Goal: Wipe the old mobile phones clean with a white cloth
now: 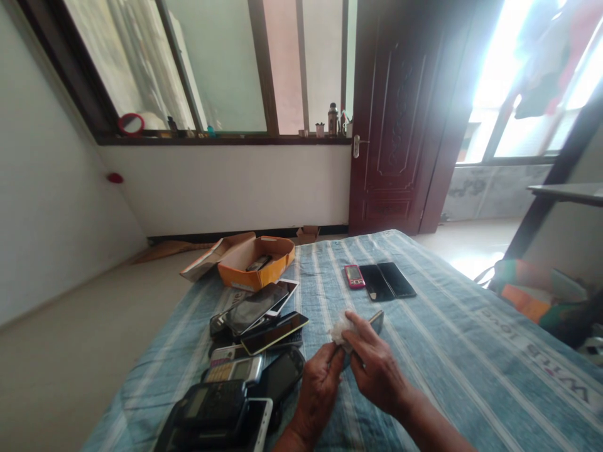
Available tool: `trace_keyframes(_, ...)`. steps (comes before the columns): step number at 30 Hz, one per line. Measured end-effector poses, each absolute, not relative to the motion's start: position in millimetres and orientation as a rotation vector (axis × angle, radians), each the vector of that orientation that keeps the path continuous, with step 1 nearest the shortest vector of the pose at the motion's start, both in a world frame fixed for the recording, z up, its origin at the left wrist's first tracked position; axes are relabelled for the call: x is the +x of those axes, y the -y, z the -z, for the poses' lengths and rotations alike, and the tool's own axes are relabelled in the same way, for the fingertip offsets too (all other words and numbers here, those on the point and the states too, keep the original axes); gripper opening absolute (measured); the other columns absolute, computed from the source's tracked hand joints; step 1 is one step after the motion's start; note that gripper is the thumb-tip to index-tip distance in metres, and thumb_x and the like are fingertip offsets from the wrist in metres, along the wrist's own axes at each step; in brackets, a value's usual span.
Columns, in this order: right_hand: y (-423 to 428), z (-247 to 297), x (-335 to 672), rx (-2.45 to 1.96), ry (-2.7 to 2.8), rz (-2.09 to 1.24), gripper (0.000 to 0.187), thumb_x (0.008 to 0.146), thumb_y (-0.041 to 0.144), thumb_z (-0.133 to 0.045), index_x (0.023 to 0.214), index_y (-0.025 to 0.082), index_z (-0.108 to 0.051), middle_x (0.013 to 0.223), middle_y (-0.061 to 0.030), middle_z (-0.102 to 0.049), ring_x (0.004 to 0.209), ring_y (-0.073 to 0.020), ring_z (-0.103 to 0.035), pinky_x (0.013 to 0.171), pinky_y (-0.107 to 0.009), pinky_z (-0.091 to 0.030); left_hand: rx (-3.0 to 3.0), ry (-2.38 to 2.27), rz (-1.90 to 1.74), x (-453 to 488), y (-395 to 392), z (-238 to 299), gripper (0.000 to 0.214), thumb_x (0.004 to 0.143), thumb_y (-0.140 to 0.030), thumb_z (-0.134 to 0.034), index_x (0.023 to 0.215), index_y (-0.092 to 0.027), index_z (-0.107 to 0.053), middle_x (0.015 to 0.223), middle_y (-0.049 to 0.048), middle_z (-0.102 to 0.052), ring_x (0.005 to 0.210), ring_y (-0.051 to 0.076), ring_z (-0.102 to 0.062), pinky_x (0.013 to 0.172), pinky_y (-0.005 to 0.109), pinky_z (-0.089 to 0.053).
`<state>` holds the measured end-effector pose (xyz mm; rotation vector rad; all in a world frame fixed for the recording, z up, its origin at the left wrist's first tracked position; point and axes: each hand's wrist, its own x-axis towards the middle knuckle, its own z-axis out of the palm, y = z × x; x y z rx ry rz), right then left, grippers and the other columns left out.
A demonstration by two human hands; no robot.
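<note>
Both my hands meet over the striped blue cloth (447,351) near its front middle. My left hand (318,392) is closed around the lower end of a dark phone (377,321) that sticks up to the right between my hands. My right hand (374,367) pinches a crumpled white wipe (340,329) and presses it against that phone. A heap of several old phones (254,351) lies just left of my hands.
A small red phone (353,276) and two black smartphones (387,281) lie in a row farther back. An open orange cardboard box (257,258) sits at the far left corner of the cloth. A dark wooden door (400,119) stands behind, bare floor to the left.
</note>
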<state>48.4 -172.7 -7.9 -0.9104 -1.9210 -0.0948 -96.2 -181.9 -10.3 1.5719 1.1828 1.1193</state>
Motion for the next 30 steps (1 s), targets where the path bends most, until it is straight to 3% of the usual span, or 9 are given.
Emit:
trace_keyframes(3,172.2,6.3,48.0,-0.892,1.948,0.105,0.038,0.078,-0.003,-0.040,0.104,0.014,-0.062,0.122,-0.0140,-0.061,0.130,-0.0250,-0.047,0.105,-0.043,-0.044,1.565,-1.200,-1.123,-95.9,181.1,11.1,0.034,0.089,-0.050,-0.048,0.080,-0.018,-0.059,0.071,-0.0002,-0.057,0.060,0.014,-0.053,0.057,0.023,-0.046)
trace_keyframes(8,172.6,7.7,46.2,-0.985,1.931,0.173,0.036,0.082,0.001,-0.041,0.104,0.020,-0.062,0.109,-0.0072,-0.066,0.127,-0.0269,-0.047,0.111,-0.055,-0.028,1.584,-1.205,-1.113,-95.5,180.7,11.4,0.035,0.090,-0.049,-0.046,0.084,-0.018,-0.061,0.073,0.0003,-0.057,0.061,0.014,-0.051,0.060,0.024,-0.047)
trace_keyframes(16,173.6,3.0,47.2,-0.946,1.973,0.086,0.028,0.080,0.001,-0.040,0.093,0.018,-0.059,0.095,-0.0072,-0.064,0.101,-0.0214,-0.057,0.106,-0.048,-0.032,1.631,-1.207,-1.100,-95.9,179.6,11.8,0.034,0.090,-0.048,-0.046,0.082,-0.018,-0.060,0.077,0.0017,-0.059,0.068,0.016,-0.055,0.066,0.026,-0.048)
trace_keyframes(22,173.9,1.7,46.8,-0.948,1.991,0.092,0.027,0.081,0.003,-0.040,0.092,0.018,-0.059,0.095,-0.0072,-0.064,0.102,-0.0211,-0.056,0.107,-0.046,-0.031,1.612,-1.219,-1.085,-96.2,179.9,11.3,0.034,0.090,-0.048,-0.046,0.079,-0.018,-0.058,0.072,0.0002,-0.056,0.064,0.015,-0.053,0.063,0.025,-0.047)
trace_keyframes(30,175.5,-12.9,58.1,-0.884,2.156,-0.117,0.039,0.078,0.007,-0.044,0.112,0.019,-0.059,0.107,-0.0068,-0.063,0.110,-0.0211,-0.055,0.114,-0.049,-0.022,1.516,-1.195,-1.072,-94.3,181.0,9.2,0.035,0.089,-0.049,-0.046,0.086,-0.017,-0.060,0.074,0.0008,-0.056,0.063,0.015,-0.052,0.058,0.025,-0.047)
